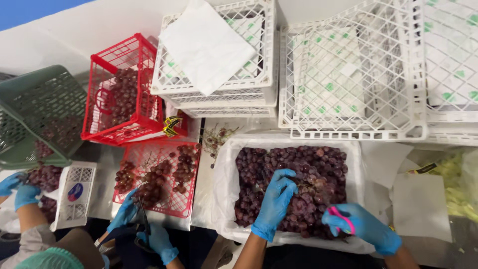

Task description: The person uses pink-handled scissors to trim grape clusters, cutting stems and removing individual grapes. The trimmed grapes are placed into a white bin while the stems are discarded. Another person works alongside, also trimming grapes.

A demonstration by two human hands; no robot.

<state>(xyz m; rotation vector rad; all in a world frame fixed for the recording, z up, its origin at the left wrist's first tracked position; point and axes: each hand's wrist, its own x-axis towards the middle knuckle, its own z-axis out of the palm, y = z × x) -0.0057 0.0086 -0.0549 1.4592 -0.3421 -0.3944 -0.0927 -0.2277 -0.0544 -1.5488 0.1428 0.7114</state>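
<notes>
A white crate lined with clear plastic (224, 169) sits in front of me, full of dark red grapes (318, 164). My left hand (275, 201), in a blue glove, reaches into the grapes with its fingers closed around a bunch near the middle. My right hand (361, 226), also gloved in blue, rests at the crate's near right edge and grips pink-handled scissors (342, 219).
Stacked white lattice crates (348, 74) stand behind, one topped with white paper (206, 42). Red baskets (119, 89) hold more grapes to the left, beside a green basket (40, 114). Other people's blue-gloved hands (124, 211) work at the left. Green grapes (455, 189) lie far right.
</notes>
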